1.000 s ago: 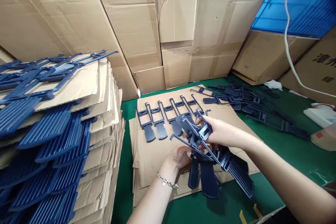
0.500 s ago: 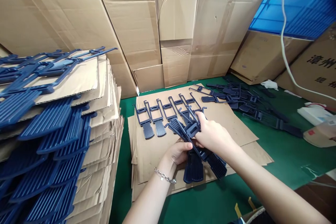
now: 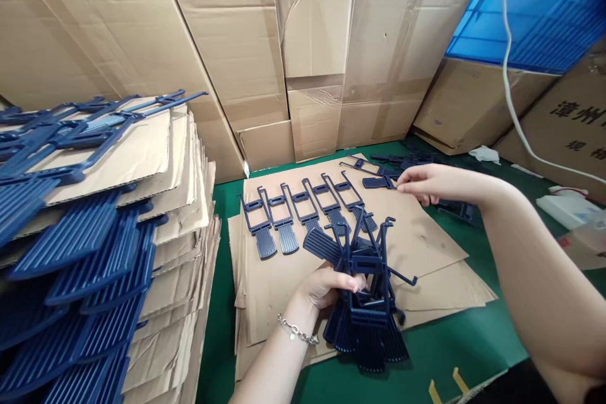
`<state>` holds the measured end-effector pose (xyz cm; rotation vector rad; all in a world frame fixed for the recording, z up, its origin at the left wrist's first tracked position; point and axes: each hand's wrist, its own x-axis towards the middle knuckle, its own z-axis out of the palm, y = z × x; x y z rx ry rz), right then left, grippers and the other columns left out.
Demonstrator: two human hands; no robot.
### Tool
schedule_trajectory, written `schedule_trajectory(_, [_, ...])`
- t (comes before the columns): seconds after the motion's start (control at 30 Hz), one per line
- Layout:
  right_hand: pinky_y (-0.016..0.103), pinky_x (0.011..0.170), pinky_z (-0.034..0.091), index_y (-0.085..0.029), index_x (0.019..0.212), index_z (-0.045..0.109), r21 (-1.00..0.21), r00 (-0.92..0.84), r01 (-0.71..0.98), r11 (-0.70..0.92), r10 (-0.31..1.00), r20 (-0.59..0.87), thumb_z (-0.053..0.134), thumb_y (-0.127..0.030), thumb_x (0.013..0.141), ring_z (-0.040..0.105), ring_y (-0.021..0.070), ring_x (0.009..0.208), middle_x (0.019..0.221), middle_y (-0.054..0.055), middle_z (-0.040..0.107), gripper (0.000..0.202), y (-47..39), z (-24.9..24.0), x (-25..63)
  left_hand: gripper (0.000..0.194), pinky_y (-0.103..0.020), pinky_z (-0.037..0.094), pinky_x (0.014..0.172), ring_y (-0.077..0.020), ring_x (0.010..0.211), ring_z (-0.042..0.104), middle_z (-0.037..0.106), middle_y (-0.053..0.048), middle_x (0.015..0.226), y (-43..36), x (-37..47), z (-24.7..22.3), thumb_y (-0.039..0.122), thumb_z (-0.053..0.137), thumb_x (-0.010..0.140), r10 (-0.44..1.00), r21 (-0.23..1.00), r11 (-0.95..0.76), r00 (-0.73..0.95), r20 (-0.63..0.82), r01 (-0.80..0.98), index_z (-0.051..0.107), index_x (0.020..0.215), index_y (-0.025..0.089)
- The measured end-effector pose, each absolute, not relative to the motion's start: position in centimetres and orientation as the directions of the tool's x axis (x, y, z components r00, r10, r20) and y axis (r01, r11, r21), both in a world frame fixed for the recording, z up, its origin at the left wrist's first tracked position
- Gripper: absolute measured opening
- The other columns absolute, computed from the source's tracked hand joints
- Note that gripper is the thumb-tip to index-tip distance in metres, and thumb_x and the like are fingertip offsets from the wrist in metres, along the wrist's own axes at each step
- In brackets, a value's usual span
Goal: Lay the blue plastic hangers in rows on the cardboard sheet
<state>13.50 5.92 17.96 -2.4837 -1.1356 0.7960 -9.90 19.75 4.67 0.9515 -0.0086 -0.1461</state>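
The green bench [image 3: 454, 336] lies under bright, diffuse light. Along its far edge rises a wall of taped corrugated cardboard panels [image 3: 246, 44]. Beyond its far right corner stand a plain carton [image 3: 473, 101] and another carton bearing black Chinese characters [image 3: 553, 132]; above that corner are a blue slatted plastic crate [image 3: 534, 19] and a drooping white cable [image 3: 506, 76].

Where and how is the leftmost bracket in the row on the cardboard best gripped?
Probably by its ribbed paddle, from the near side: the leftmost bracket lies with this broad end toward the wearer, while its frame crowds the next bracket.
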Motion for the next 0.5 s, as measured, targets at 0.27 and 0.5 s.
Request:
schedule_trajectory(0.27, [0.056, 0.087, 0.027, -0.016, 0.11, 0.056, 0.143, 0.717, 0.696, -0.704, 0.691, -0.088, 0.044, -0.013, 0.074, 0.042, 0.0298, 0.106, 0.118, 0.012, 0.044, 0.038, 9.7, 8.6, 24.9, 0.018, -0.025, 0.035, 0.067, -0.0113, 0.06, 0.046, 0.047, -0.005, 0.056, 19.7, -9.9, 4.7, 0.023, 0.061, 0.049, -0.096, 0.801, 0.581, 0.989, -0.109, 0.144, 0.052, 0.051, 0.008])
schedule_trajectory(0.5, [0.037, 0.076, 0.038, -0.013, 0.088, 0.055, 0.099, 0.682, 0.728, -0.678, 0.731, -0.014, 0.039, -0.011, 0.072, 0.05, 0.0213, 0.086, 0.093, 0.009, 0.053, 0.022, 10.3, 7.7, 26.3, 0.022, -0.023, 0.036, 0.063, -0.0104, 0.057, 0.047, 0.05, -0.005, 0.057, 19.4, -9.6, 5.1, 0.023, 0.066, 0.048, -0.079, 0.787, 0.588, 0.981, -0.174, 0.187, 0.053, 0.053, 0.006])
